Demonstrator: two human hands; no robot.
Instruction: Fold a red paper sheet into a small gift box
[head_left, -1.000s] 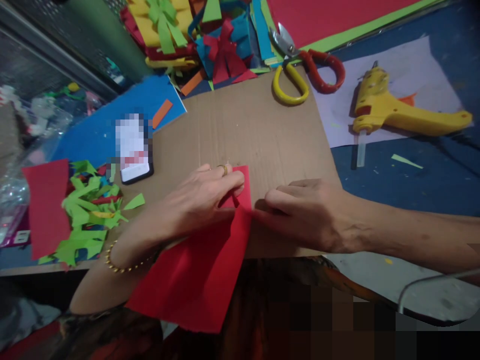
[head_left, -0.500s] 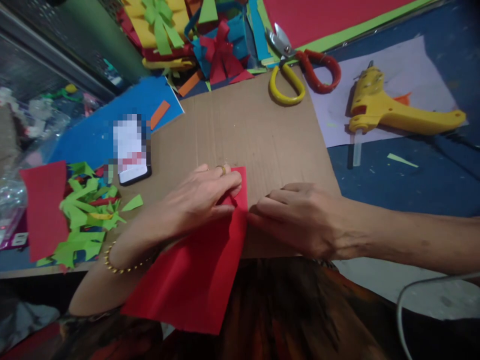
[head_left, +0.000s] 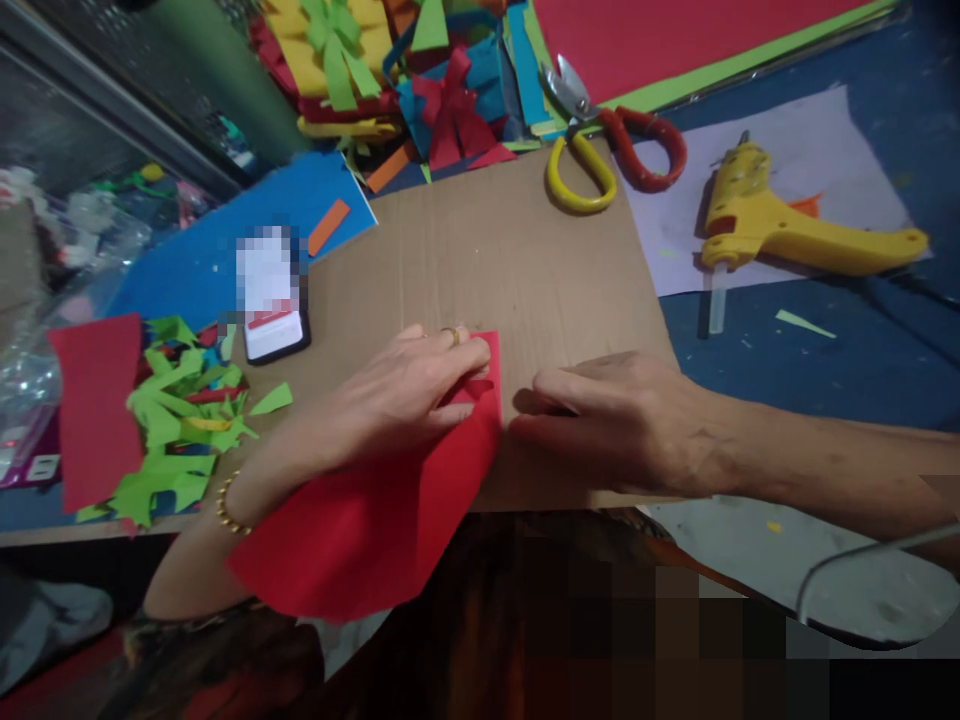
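A sheet of red paper (head_left: 382,520) lies partly on the cardboard and hangs over its near edge, bent in a curve. My left hand (head_left: 420,385) is closed on the upper part of this sheet, thumb and fingers pinching it where it is folded. To the right of the sheet's edge is my right hand (head_left: 600,415), its fingers curled in and resting low over the cardboard (head_left: 480,260). It appears apart from the paper. What its fingers hold, if anything, is hidden.
Scissors (head_left: 585,150) and a yellow glue gun (head_left: 787,225) lie beyond, at the right. A phone (head_left: 274,290) rests at the left, near green paper scraps (head_left: 169,400) and another red piece (head_left: 101,410). Colourful paper bows (head_left: 450,110) are piled at the back.
The lower part of the red paper has swung up and left and now curves more. My right hand has shifted slightly right, away from its edge. My left hand keeps its hold.
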